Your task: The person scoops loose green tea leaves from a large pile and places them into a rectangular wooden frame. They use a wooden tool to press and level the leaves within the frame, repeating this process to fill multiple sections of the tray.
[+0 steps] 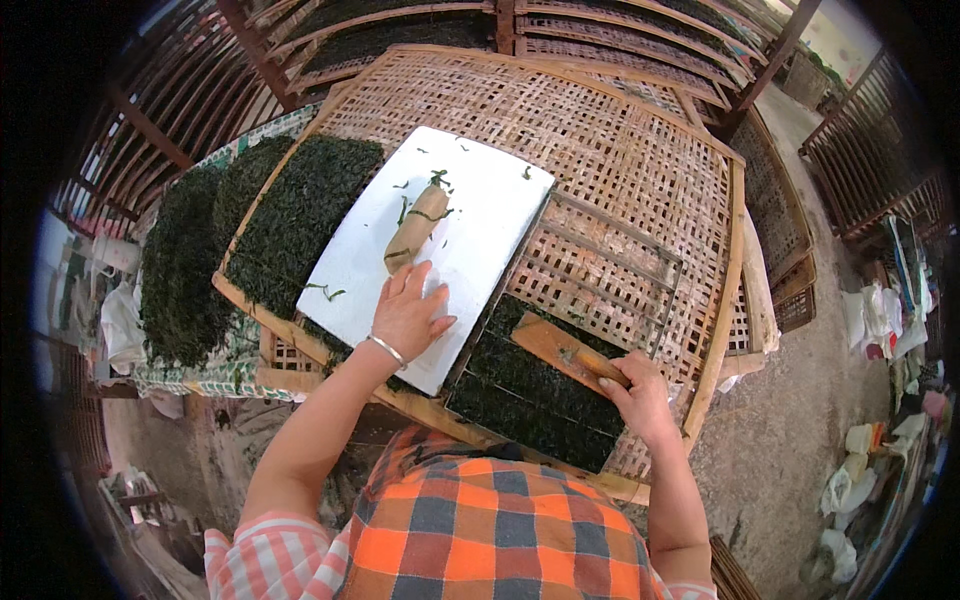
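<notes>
My left hand (411, 311) rests with spread fingers on a white board (480, 195), its fingertips touching the near end of a wooden block (417, 225) with leaf bits on it. In my right hand (642, 394) is the handle of a flat wooden paddle (551, 349), held over dark green shredded leaves (525, 390) pressed flat in strips. A metal frame with long bars (600, 247) lies on the woven bamboo tray (637, 161), partly over those leaves. A dark leaf layer (307, 210) lies left of the board.
Large heaps of dark leaves (184, 262) sit on a patterned cloth at the left. Slatted racks (397, 30) holding trays stand behind. More woven trays (772, 202) lean at the right. White bags (874, 315) and containers lie along the right side of the floor.
</notes>
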A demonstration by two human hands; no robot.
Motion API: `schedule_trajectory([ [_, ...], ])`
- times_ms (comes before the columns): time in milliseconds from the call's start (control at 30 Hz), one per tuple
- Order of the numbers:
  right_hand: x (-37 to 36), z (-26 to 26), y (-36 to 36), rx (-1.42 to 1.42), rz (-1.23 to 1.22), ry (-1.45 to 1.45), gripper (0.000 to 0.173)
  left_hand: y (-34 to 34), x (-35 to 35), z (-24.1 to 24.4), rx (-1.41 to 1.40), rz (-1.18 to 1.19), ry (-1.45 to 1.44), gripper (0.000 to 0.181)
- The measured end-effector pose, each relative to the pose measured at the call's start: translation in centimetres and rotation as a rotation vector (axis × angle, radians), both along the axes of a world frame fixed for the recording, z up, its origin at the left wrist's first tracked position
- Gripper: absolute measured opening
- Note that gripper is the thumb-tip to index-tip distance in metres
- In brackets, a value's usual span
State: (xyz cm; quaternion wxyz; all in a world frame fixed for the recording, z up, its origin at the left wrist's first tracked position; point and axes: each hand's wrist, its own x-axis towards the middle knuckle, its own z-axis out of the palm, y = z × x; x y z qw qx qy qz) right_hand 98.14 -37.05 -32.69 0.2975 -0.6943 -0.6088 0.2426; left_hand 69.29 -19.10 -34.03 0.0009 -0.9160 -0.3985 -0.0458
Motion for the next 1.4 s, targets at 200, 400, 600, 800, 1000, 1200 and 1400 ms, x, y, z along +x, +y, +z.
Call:
schedule_trajectory([
  [200,-0.8,-1.0,3.7,0.248,0.086,-0.006,0.022,-0.6,7.2,-0.2,-0.203,-0.104,-0.224,0.053],
  [400,-0.3,-3.0,3.9,0.173,0.132,-0.082,0.024,-0.5,11.2,-1.8,-0.322,-0.151,0.155,0.055],
  [600,-0.3,-4.7,4.2,0.158,0.136,-0.100,0.022,-0.7,11.7,-2.2,-0.330,-0.161,0.169,0.053],
  [800,-4.9,-1.5,10.8,0.058,0.101,-0.179,0.019,-0.4,10.6,-2.6,-0.344,-0.182,0.020,0.052],
  [1000,-7.1,-2.9,11.6,0.019,-0.152,-0.048,0.024,-1.5,1.6,-2.1,-0.159,-0.190,-0.496,0.057],
  [1200,-6.2,-4.2,11.3,-0.003,-0.160,-0.233,0.027,6.2,-19.7,0.1,-0.065,0.159,0.055,0.010],
  [1400,-17.5,-0.3,11.1,0.129,-0.449,-0.563,0.023,17.2,-45.4,3.8,0.257,0.507,-0.828,0.011],
])
